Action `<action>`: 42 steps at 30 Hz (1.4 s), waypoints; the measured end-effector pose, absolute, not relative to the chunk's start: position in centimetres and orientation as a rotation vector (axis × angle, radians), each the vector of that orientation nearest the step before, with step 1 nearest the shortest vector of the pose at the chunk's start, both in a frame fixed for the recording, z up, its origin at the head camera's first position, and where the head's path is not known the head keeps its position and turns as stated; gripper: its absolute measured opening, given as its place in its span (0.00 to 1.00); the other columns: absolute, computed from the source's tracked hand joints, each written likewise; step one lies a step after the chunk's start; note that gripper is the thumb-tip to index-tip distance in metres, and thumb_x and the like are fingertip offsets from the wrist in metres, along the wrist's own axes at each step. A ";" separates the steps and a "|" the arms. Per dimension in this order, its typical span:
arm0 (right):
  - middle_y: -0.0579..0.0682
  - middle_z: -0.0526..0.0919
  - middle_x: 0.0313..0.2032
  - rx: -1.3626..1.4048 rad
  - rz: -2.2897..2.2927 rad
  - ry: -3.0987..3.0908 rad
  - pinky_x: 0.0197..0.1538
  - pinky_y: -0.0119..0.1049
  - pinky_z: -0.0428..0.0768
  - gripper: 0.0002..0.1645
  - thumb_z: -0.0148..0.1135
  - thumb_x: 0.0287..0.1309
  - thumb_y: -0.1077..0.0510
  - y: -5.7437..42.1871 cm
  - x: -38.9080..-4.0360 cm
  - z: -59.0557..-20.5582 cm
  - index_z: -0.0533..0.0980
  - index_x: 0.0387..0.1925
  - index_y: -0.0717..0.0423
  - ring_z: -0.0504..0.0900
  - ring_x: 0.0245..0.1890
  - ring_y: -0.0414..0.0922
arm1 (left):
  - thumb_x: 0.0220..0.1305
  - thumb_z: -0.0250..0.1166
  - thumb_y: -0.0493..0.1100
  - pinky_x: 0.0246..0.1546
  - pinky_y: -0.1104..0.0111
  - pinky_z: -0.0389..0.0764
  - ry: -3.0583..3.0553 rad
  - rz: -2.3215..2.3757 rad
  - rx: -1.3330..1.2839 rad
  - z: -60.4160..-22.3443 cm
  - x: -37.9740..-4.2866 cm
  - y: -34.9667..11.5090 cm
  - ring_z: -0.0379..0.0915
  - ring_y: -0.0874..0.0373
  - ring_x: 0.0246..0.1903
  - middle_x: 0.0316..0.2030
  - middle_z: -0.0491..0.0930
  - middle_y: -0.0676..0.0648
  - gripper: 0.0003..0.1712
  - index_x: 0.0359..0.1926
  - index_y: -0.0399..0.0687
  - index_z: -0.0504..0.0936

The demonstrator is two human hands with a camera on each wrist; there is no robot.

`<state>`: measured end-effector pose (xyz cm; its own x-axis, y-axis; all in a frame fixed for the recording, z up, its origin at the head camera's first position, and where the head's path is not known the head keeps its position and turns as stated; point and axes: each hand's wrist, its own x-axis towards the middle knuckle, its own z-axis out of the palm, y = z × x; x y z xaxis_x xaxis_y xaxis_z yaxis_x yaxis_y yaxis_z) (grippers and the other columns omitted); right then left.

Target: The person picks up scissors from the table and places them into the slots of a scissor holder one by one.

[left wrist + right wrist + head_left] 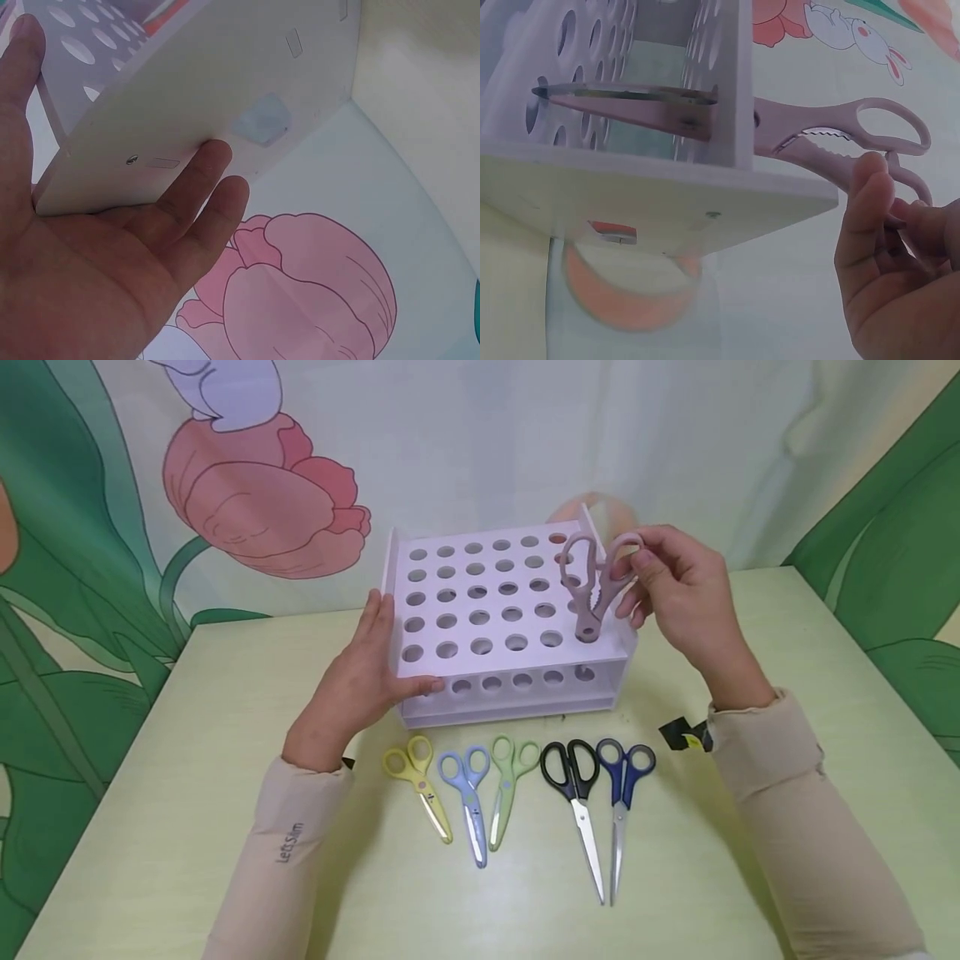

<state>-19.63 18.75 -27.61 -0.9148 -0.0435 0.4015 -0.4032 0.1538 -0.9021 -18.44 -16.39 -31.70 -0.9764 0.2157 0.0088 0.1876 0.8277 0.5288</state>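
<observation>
While fingers (862, 217) pinch pink scissors (802, 127), head view mostly loses blades (652, 120).

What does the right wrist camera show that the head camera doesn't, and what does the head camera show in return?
Only the right wrist view shows most of the blades' length between the rack's tiers, and a screw in the rack's side panel.

Only the head view shows yellow scissors, light blue scissors, light green scissors, black-handled scissors and navy-handled scissors lying on the table.

Both show the right hand pinching the handle of pink scissors that stand in a hole of the white rack.
</observation>
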 end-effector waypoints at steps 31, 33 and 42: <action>0.63 0.81 0.51 0.374 1.421 -2.891 0.30 0.38 0.83 0.24 0.55 0.76 0.55 25.0 -12.8 -36.3 0.72 0.66 0.64 0.85 0.30 0.49 | 0.52 0.77 0.63 0.62 0.45 0.68 3.007 0.807 0.444 -31.5 -18.1 -16.3 0.52 0.33 0.72 0.79 0.27 0.36 0.76 0.80 0.44 0.30; 0.63 0.81 0.49 0.395 1.413 -2.944 0.31 0.38 0.83 0.25 0.55 0.76 0.55 25.1 -12.6 -36.6 0.71 0.66 0.64 0.84 0.30 0.50 | 0.52 0.77 0.64 0.59 0.44 0.70 3.014 0.775 0.438 -31.4 -18.1 -16.2 0.57 0.31 0.69 0.79 0.27 0.36 0.76 0.81 0.45 0.31; 0.58 0.81 0.41 0.309 1.500 -3.074 0.31 0.39 0.83 0.24 0.59 0.73 0.59 25.4 -12.4 -37.9 0.71 0.65 0.67 0.81 0.30 0.49 | 0.53 0.76 0.65 0.48 0.45 0.77 3.013 0.705 0.428 -31.3 -18.0 -15.9 0.72 0.31 0.57 0.79 0.28 0.35 0.73 0.82 0.50 0.35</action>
<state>-12.38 25.36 -37.85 -0.9416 -0.2837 -0.1815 -0.0317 0.6110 -0.7910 -18.03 -15.86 -31.35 -0.9623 0.2683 0.0443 0.2602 0.8607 0.4376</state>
